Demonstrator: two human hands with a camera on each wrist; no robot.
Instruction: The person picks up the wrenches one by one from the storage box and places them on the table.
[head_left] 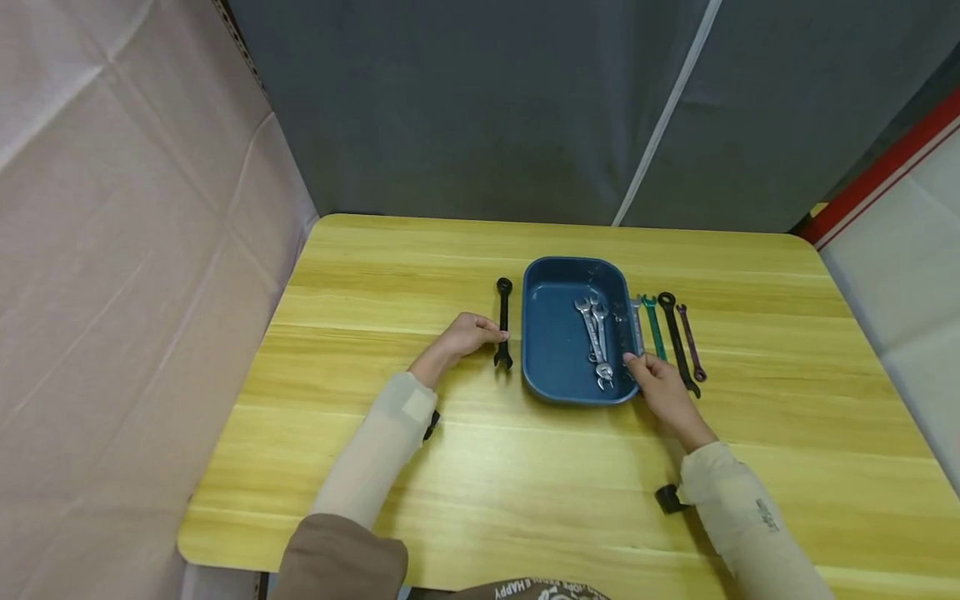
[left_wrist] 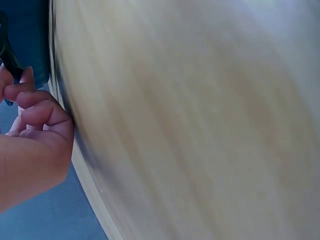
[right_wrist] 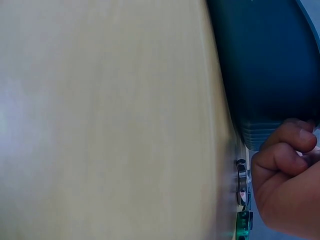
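My left hand (head_left: 468, 333) pinches a black wrench (head_left: 504, 310) near its middle, just left of a blue plastic bin. Its fingers are curled in the left wrist view, where part of the dark wrench (left_wrist: 11, 60) shows beyond them. On the bin's right side, my right hand (head_left: 663, 393) grips the rim near the front corner. Several silver wrenches (head_left: 592, 327) lie inside the blue bin (head_left: 534, 333), towards its right. The right wrist view has the right hand (right_wrist: 285, 175) curled against the bin's outer wall (right_wrist: 270, 65).
Right of the bin, a silver wrench (head_left: 637, 321), a green wrench (head_left: 655, 329), another black wrench (head_left: 677, 342) and a purple wrench (head_left: 691, 342) lie side by side. The wooden table (head_left: 525, 492) ends at a grey curtain (head_left: 465, 108) behind.
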